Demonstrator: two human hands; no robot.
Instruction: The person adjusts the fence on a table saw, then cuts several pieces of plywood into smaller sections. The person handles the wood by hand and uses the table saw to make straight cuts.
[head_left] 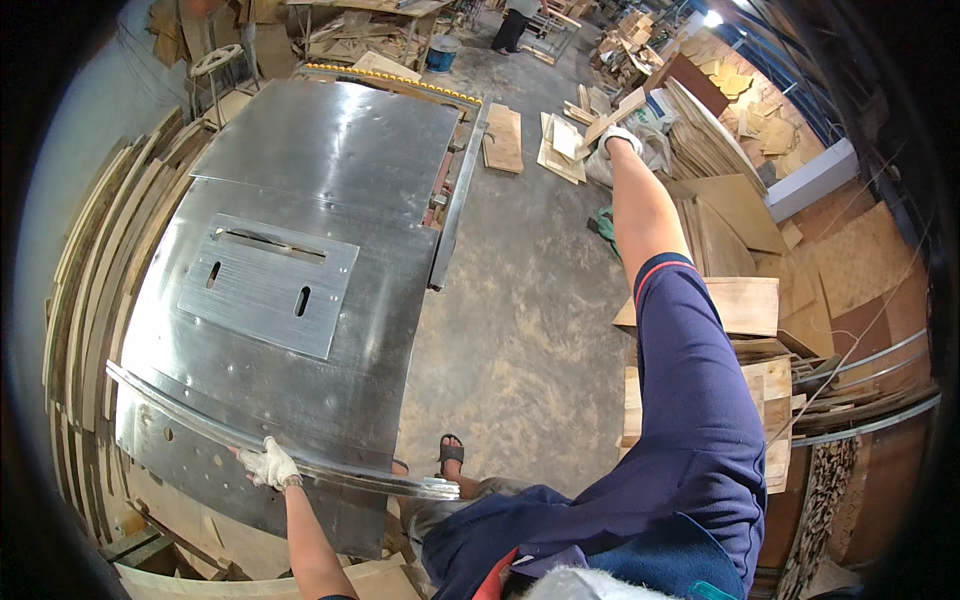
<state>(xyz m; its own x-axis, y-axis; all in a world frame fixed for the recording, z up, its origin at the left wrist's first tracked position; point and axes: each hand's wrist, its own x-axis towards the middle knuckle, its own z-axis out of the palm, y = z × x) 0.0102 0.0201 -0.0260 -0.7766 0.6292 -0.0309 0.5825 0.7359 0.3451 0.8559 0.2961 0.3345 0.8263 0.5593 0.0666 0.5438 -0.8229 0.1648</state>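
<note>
My left hand (pixel 268 467), in a white glove with bare fingertips, rests at the long metal fence bar (pixel 215 418) that crosses the near part of a steel saw table (pixel 380 260). Its fingers are stretched out to the left and it holds nothing that I can see. My right arm reaches far out to the right. At its end my right hand (pixel 620 138), also white-gloved, is closed on a narrow wooden board (pixel 630 107); the fingers are partly hidden. A slotted insert plate (pixel 270 300) is set in the table top.
Wooden boards (pixel 503 140) lie on the concrete floor (pixel 500 300) beyond the table. Stacked sheets (pixel 745 305) and offcuts line the right side. Long strips (pixel 100 260) lean along the left wall. Far back stand a blue bucket (pixel 441 53) and another person (pixel 515 25).
</note>
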